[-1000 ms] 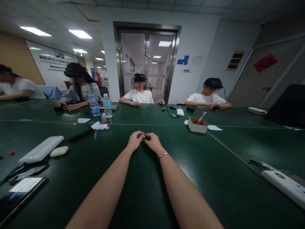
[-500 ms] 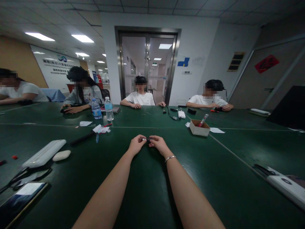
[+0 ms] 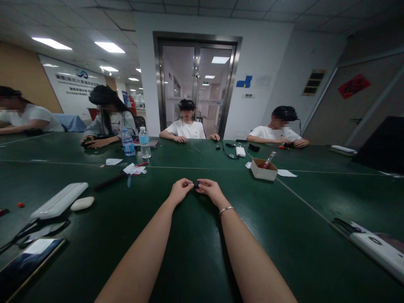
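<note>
Just above the green table, a small black object (image 3: pixel 196 184) shows between my fingertips; it is too small and too covered to tell its kind. My left hand (image 3: pixel 181 190) pinches at its left end, thumb and fingers together. On the other side my right hand (image 3: pixel 209 188) grips the dark piece between thumb and fingers, a silver bracelet around the wrist. Both hands are close together, and the fingers hide most of what they hold.
Left on the table (image 3: pixel 195 261) lie a phone (image 3: pixel 30 263), a pale case (image 3: pixel 59 201) and a white rounded object (image 3: pixel 82 203). Two water bottles (image 3: pixel 144 143) stand farther back. At right are an open box (image 3: pixel 264 171) and a white device (image 3: pixel 377 248). Several people sit across.
A short pale, shiny bit showed between my left fingertips and the black piece; now only black shows there. My hands have stayed nearly in place. The view has shifted slightly.
</note>
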The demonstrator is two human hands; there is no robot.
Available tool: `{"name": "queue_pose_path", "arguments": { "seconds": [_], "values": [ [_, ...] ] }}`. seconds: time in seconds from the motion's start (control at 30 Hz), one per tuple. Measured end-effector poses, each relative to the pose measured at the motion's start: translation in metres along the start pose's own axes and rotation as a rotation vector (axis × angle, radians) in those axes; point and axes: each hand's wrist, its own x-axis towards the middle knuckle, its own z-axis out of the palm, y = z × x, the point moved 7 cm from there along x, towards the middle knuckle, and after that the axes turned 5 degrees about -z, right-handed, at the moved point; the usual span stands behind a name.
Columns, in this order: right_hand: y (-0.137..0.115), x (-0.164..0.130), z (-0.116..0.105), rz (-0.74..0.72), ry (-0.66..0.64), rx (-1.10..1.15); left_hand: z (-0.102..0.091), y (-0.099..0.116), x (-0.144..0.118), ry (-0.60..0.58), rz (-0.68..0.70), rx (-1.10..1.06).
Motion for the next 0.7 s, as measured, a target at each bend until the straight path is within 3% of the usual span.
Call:
{"name": "queue_pose_path", "arguments": {
  "seconds": [0.47,0.7],
  "values": [
    [-0.0038,-0.0047,0.0021,-0.014,-0.057,0.041,0.0037,0.0023,-0.004,-0.124,-0.081,-0.1],
    [-0.0048,-0.0069,0.002,-0.013,-0.064,0.012,0.0061,-0.0005,-0.0048,-0.127,-0.123,-0.13]
  ]
}}
